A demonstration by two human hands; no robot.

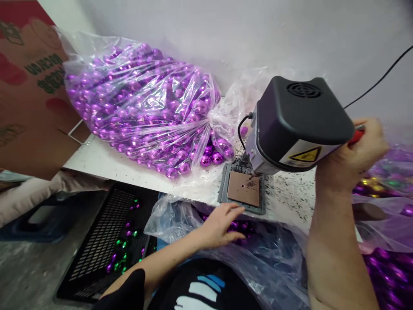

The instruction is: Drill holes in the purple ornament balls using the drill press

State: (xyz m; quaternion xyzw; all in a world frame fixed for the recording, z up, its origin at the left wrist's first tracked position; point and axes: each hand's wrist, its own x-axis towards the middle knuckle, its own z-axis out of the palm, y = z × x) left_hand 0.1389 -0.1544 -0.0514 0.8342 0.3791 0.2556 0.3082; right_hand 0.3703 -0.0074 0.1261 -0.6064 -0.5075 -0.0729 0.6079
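at 12 o'clock from open fingertips of my l. hand (221, 226), i saw brown plate (241, 195); r. hand (366, 148), farther, @ 2 o'clock, gripped red handle (356, 137).

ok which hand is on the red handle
The right hand, curled around the red handle beside the black machine; the left hand is lower, near the base plate.
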